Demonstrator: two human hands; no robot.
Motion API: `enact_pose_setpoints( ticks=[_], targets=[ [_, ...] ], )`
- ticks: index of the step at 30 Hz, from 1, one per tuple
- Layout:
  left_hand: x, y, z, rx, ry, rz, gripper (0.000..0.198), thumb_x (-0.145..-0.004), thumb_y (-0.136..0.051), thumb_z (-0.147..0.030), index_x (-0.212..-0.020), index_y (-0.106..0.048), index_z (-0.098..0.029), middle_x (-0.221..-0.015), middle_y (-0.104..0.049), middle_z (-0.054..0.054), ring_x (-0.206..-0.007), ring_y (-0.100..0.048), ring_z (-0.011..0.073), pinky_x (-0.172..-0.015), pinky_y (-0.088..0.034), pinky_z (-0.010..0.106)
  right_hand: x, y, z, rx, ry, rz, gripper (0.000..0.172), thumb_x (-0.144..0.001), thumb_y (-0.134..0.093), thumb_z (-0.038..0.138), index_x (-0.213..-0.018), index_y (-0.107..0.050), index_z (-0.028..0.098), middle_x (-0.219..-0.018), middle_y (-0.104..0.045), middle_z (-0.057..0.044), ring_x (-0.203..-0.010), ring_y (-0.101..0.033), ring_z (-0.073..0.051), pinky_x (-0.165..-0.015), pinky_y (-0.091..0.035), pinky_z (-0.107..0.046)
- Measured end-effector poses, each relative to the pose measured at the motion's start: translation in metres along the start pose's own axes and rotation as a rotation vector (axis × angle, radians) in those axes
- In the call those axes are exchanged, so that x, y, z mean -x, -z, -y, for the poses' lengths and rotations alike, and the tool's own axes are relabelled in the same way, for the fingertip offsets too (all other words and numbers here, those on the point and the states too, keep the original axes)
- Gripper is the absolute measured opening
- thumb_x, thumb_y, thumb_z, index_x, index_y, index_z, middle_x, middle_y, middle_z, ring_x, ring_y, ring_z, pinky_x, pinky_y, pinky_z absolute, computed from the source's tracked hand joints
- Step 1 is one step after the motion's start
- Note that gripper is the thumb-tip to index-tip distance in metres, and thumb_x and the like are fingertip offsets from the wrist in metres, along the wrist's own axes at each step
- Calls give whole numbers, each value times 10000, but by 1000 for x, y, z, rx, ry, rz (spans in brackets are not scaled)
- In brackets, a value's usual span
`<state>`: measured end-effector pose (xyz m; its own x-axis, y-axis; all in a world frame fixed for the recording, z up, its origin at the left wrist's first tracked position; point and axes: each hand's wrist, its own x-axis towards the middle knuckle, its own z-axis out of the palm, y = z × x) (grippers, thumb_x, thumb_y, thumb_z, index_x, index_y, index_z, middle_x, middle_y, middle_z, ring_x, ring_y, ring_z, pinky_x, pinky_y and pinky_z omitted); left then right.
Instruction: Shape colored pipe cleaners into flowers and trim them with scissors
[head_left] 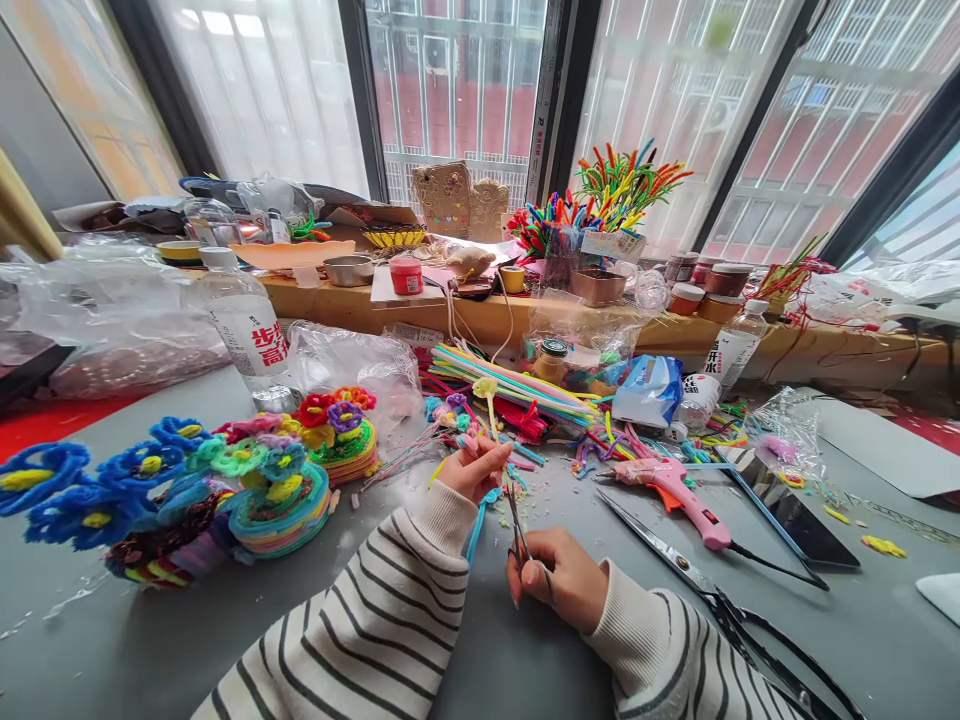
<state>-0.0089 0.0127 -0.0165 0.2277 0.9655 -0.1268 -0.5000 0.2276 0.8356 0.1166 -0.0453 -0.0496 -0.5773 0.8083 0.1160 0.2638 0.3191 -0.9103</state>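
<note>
Near the middle of the grey table, my left hand (474, 470) pinches a small craft piece; a pale yellow flower (485, 388) on a stem rises just above the fingers. To its right and lower, my right hand (556, 580) grips small scissors (517, 530) by the handles, their tips pointing up close to my left fingers. Blue pipe cleaner (474, 535) hangs below my left hand. Yellowish fluff bits lie on the table beside the scissor tips.
Pipe-cleaner flower pots (277, 510) stand at the left. A pink glue gun (679, 490), large scissors (679, 562) and a dark phone (791, 505) lie at the right. Behind are pipe-cleaner bundles (510, 380), a water bottle (251, 335) and a cluttered ledge (472, 312).
</note>
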Motion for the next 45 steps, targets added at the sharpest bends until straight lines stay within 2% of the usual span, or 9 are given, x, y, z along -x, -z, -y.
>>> enact_pose_setpoints(
  ticks=[15,27,33,37,45],
  targets=[
    [-1,0,1,-41,-17,-18,314,-395,-724,-275,-450,-452,-127,-369,-407,-77,-318,-354,-3,-319,-262,123,0,1,-2,-39,-35,-44,616,-625,-296,695,-441,-487,139,-409,-419,16,-404,-349,-70,-399,-250,-201],
    [-2,2,1,1,-103,-40,304,-441,-709,-250,-459,-429,-135,-366,-398,-80,-321,-355,2,-295,-238,112,-2,1,0,-118,-202,-195,559,-552,-441,676,-355,-387,156,-341,-365,33,-362,-299,-57,-382,-217,-206],
    [-2,2,1,9,-68,-23,319,-412,-721,-249,-461,-429,-130,-382,-405,-83,-313,-346,-8,-295,-245,102,0,2,-4,-87,-109,-65,651,-576,-281,739,-446,-473,131,-386,-356,28,-377,-288,-58,-380,-194,-203],
    [0,0,0,-33,-22,10,329,-410,-722,-258,-456,-424,-127,-372,-403,-82,-318,-347,-11,-310,-262,94,0,3,-5,-77,-60,18,656,-594,-268,732,-469,-484,124,-398,-345,32,-386,-288,-57,-388,-193,-200],
    [2,-1,1,-46,-29,16,310,-418,-718,-260,-467,-441,-127,-382,-402,-83,-316,-349,-13,-306,-259,96,0,2,-2,-82,-20,4,640,-604,-283,720,-462,-475,126,-419,-394,11,-414,-326,-70,-408,-223,-204]
  ],
)
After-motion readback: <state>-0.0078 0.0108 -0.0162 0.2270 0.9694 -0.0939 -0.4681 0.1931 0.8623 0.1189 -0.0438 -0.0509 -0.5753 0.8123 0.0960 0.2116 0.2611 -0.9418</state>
